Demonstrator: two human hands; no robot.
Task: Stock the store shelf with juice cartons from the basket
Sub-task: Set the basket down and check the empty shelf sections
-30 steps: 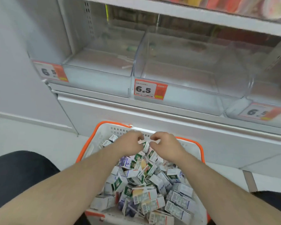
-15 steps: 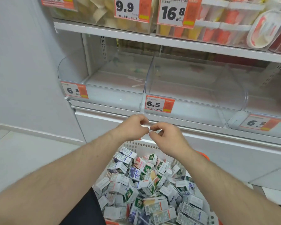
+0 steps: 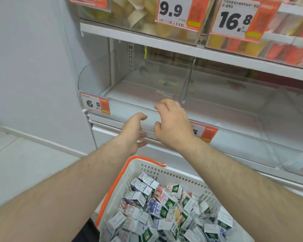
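The juice cartons point(image 3: 157, 206) lie heaped in the basket point(image 3: 173, 173) at the bottom of the view, below and nearer the person than both hands, which are raised in front of the store shelf point(image 3: 147, 95). They are small rectangular boxes, mostly white and grey with green, purple or pink panels, tumbled at all angles so that no shared long axis can be read; several near the top of the heap lie on their sides. The basket is white with a perforated wall and an orange rim, standing close under the shelf front. The left hand point(image 3: 132, 132) hovers just before the shelf's front lip, fingers loosely spread and holding nothing. The right hand point(image 3: 173, 123) is a little higher and further forward, at the clear front edge of the left compartment, fingers apart and also empty. The two hands are near each other but not touching. That compartment appears unstocked, with a clear divider point(image 3: 187, 84) on its right. Judging from this, either hand must drop back to the heap; the left looks slightly nearer.
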